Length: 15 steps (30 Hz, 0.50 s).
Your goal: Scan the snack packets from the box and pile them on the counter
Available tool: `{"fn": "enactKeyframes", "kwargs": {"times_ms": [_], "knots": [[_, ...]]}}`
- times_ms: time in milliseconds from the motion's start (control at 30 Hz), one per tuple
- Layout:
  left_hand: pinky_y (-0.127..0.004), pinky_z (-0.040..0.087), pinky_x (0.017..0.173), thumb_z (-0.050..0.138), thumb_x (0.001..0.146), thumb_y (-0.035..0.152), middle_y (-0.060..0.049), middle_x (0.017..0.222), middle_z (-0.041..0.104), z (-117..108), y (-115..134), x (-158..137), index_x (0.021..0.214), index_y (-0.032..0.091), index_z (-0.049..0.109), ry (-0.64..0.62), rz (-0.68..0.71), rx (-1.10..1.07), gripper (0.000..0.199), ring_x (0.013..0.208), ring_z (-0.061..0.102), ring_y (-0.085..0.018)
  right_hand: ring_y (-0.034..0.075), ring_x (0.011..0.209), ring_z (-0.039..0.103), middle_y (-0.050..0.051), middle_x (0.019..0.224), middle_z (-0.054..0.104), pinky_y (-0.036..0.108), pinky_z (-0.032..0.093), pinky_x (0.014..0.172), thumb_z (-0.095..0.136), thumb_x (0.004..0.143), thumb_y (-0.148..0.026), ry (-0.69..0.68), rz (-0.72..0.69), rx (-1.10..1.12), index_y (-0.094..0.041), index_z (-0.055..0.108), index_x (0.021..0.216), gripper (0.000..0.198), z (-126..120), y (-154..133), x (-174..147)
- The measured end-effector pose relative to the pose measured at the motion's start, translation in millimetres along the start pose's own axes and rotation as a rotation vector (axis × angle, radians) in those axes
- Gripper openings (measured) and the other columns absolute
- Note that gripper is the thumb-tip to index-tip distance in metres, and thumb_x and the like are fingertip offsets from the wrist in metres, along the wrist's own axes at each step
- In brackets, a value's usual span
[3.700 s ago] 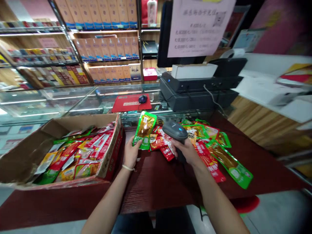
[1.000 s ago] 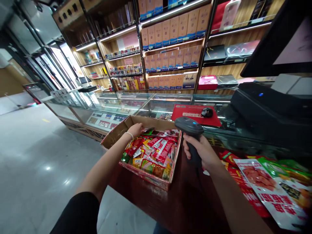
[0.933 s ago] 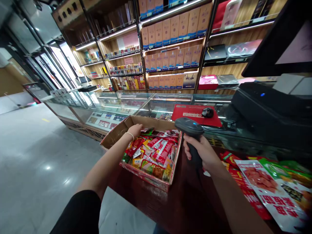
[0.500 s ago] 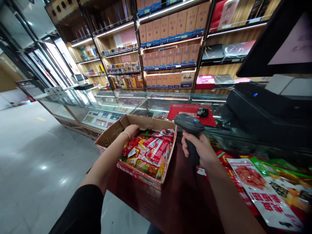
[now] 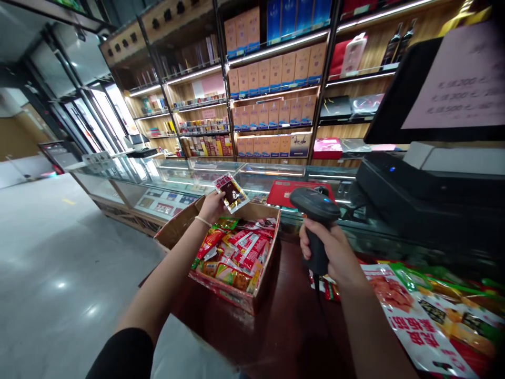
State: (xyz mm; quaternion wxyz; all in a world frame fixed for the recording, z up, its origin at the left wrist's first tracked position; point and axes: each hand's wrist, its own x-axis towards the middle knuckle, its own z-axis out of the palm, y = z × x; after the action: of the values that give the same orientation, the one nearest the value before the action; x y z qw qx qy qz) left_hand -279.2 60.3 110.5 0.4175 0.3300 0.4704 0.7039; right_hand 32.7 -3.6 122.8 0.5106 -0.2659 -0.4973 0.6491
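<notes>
My left hand (image 5: pixel 212 207) is closed on the edge of a small snack packet (image 5: pixel 231 193) with a dark window and a silvery border, held up above the back of a cardboard box (image 5: pixel 232 300). Inside the box lies a jumble of red, green and yellow snack packets (image 5: pixel 248 247). In my right hand (image 5: pixel 329 247) is a black barcode scanner (image 5: pixel 314 205), gripped round its handle, with its head toward the left. The scanner's cable runs down over the dark red tabletop (image 5: pixel 276 326).
Large snack bags (image 5: pixel 410 316) lie at the right. Behind are a red mat (image 5: pixel 282 193), a glass display counter (image 5: pixel 189 171) and a monitor (image 5: pixel 437 89) above a black machine (image 5: pixel 394 184). Shelves of boxes (image 5: pixel 276 110) line the wall.
My left hand has risen out of the box and brought up a snack packet. My right hand still holds the scanner, now slightly lower and further right. The view has tilted up.
</notes>
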Motion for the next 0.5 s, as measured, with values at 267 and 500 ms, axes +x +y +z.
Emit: {"fn": "enactKeyframes", "kwargs": {"times_ms": [267, 500], "knots": [[-0.021, 0.056, 0.069, 0.074, 0.073, 0.013, 0.0, 0.082, 0.07, 68.1, -2.1, -45.4, 0.09, 0.016, 0.064, -0.01, -0.008, -0.393, 0.021, 0.071, 0.067, -0.01, 0.009, 0.036, 0.045, -0.006, 0.053, 0.052, 0.021, 0.037, 0.034, 0.074, 0.077, -0.044, -0.019, 0.023, -0.05, -0.02, 0.051, 0.077, 0.033, -7.7, -8.4, -13.2], [-0.024, 0.057, 0.076, 0.077, 0.071, 0.014, 0.001, 0.071, 0.068, 86.7, -12.7, -61.6, 0.078, 0.016, 0.062, -0.119, 0.018, -0.46, 0.017, 0.07, 0.067, -0.01, 0.008, 0.034, 0.045, -0.006, 0.051, 0.053, 0.019, 0.034, 0.034, 0.073, 0.078, -0.044, -0.039, 0.011, -0.113, -0.019, 0.052, 0.076, 0.032, -18.6, -15.1, -20.7]]}}
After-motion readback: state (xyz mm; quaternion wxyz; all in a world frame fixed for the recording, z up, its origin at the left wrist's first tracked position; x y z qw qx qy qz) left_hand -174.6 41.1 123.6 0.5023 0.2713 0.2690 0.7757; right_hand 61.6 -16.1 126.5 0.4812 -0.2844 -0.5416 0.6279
